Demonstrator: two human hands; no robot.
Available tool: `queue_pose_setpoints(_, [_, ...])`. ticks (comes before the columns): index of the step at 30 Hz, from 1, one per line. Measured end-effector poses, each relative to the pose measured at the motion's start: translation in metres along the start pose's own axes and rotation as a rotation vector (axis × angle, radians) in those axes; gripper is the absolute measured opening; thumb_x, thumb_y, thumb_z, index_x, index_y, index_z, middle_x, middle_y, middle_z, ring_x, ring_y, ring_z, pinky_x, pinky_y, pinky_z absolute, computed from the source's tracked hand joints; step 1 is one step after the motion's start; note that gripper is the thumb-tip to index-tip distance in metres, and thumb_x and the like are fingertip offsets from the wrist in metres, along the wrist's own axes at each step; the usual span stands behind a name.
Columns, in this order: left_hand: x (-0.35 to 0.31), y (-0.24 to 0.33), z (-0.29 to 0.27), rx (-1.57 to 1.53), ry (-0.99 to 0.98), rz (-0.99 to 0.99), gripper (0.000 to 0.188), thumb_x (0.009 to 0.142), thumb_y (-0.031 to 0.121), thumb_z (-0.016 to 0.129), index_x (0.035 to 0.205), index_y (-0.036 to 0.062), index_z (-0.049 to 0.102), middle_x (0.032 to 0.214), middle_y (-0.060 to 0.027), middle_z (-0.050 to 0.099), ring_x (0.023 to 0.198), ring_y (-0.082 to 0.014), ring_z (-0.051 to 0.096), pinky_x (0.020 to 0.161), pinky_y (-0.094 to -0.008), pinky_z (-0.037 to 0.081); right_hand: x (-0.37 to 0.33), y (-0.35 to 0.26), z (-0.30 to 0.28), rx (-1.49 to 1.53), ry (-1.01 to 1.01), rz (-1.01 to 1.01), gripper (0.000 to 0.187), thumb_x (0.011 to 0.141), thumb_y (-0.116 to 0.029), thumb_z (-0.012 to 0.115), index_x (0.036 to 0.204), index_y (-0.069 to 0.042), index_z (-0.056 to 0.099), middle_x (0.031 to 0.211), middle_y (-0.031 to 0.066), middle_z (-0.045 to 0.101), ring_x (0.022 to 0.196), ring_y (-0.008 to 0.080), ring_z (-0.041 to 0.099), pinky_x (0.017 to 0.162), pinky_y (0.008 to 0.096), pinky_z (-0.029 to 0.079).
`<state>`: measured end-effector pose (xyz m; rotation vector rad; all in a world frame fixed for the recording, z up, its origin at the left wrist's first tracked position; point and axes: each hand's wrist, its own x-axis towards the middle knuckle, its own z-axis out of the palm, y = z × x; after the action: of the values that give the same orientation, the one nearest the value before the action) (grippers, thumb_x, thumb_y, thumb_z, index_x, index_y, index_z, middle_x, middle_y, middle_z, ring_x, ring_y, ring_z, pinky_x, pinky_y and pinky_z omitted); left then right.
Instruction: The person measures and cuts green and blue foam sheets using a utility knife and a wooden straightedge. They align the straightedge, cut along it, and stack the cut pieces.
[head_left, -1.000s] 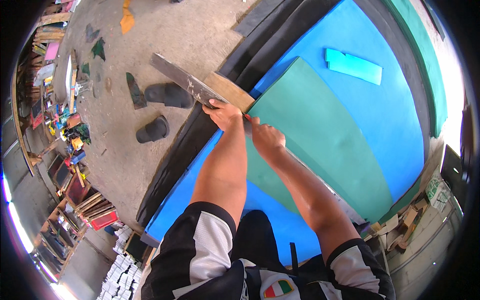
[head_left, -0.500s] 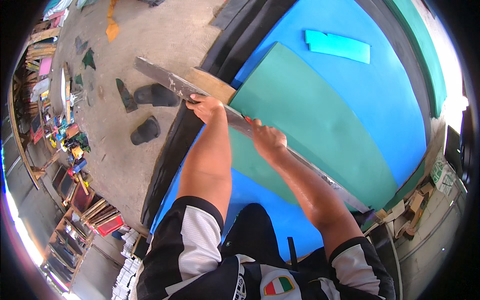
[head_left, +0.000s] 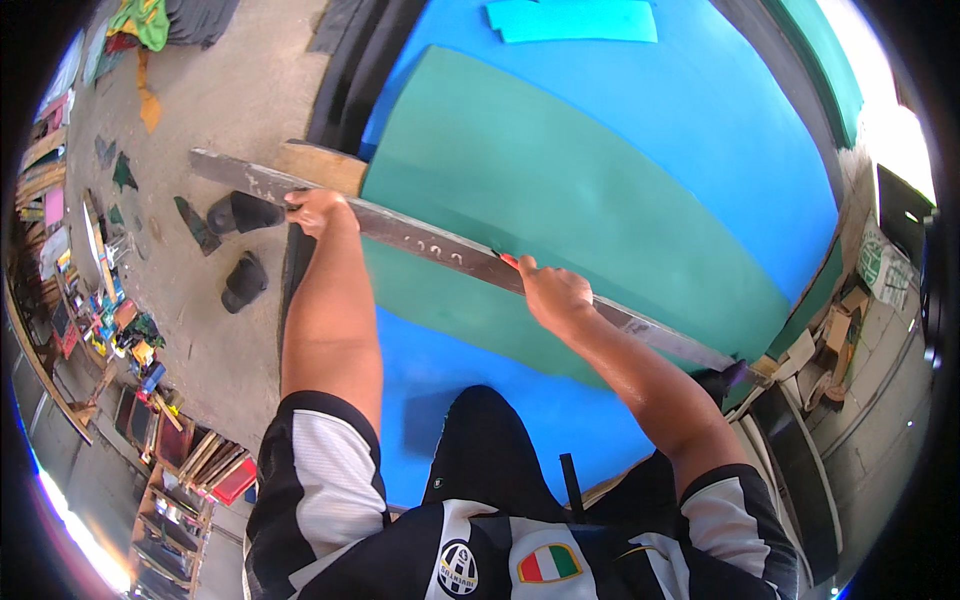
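A long, flat grey straightedge with worn pale marks lies slantwise across a green sheet. My left hand grips the straightedge near its left end, just past the sheet's left edge. Farther along, my right hand is closed round a red knife, mostly hidden in the fist. Its dark tip points away from me at the straightedge's far edge, against the green surface. Whether the tip has gone into the sheet is too small to tell.
Under the green sheet lies a larger blue sheet, with a turquoise offcut on it. A wooden board juts out at the left. Dark sandals and scraps lie on the floor. Cluttered shelves stand far left.
My right hand has moved the knife rightward along the straightedge, away from the sheet's left edge. My hands are farther apart. The whole view has shifted, and my left hand still holds the straightedge.
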<state>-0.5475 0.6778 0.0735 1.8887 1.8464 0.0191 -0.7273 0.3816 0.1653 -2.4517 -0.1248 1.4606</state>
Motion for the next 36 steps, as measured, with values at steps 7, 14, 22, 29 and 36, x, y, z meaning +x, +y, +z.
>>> queue_pose_setpoints(7, [0.01, -0.006, 0.01, -0.033, 0.051, -0.016, 0.067, 0.11, 0.052, 0.019, 0.151, 0.0043, 0.04, 0.147, -0.0278, 0.053, 0.136, -0.0451, 0.053, 0.115, -0.0601, 0.044, -0.041, 0.067, 0.03, -0.031, -0.036, 0.031, 0.025, 0.095, -0.007, 0.059, 0.116, -0.002, 0.047, 0.076, 0.0171, 0.073, 0.072, 0.0341, 0.076, 0.059, 0.0457, 0.059])
queue_pose_setpoints(14, [0.014, -0.004, 0.013, -0.013, 0.041, -0.01, 0.066, 0.11, 0.052, 0.019, 0.148, 0.0057, 0.045, 0.151, -0.0214, 0.051, 0.137, -0.0431, 0.052, 0.116, -0.0586, 0.043, -0.089, 0.142, 0.06, -0.061, -0.059, 0.093, 0.027, 0.093, -0.006, 0.061, 0.117, -0.004, 0.048, 0.077, 0.0163, 0.073, 0.07, 0.0338, 0.075, 0.056, 0.0459, 0.057])
queue_pose_setpoints(22, [0.037, -0.008, 0.024, -0.079, 0.109, 0.015, 0.065, 0.108, 0.049, 0.024, 0.144, 0.0012, 0.051, 0.152, -0.0215, 0.052, 0.138, -0.0403, 0.052, 0.116, -0.0561, 0.042, -0.137, 0.216, 0.093, -0.085, -0.049, 0.136, 0.026, 0.092, -0.006, 0.061, 0.115, -0.004, 0.048, 0.074, 0.0156, 0.072, 0.069, 0.0365, 0.075, 0.058, 0.049, 0.058])
queue_pose_setpoints(29, [0.053, -0.007, 0.032, -0.069, 0.141, 0.011, 0.067, 0.108, 0.047, 0.026, 0.146, -0.0031, 0.051, 0.153, -0.0218, 0.052, 0.138, -0.0407, 0.053, 0.116, -0.056, 0.043, -0.185, 0.29, 0.133, -0.142, 0.002, 0.163, 0.025, 0.094, -0.012, 0.058, 0.117, -0.007, 0.05, 0.074, 0.0172, 0.072, 0.069, 0.0384, 0.075, 0.059, 0.0514, 0.058])
queue_pose_setpoints(36, [0.087, -0.003, 0.045, -0.083, 0.143, 0.019, 0.063, 0.104, 0.04, 0.033, 0.146, -0.0015, 0.053, 0.151, -0.017, 0.056, 0.135, -0.0349, 0.057, 0.116, -0.0514, 0.043, -0.221, 0.348, 0.153, -0.185, -0.123, 0.262, 0.024, 0.099, -0.017, 0.055, 0.122, -0.011, 0.051, 0.084, 0.0158, 0.075, 0.077, 0.0365, 0.077, 0.062, 0.0509, 0.06])
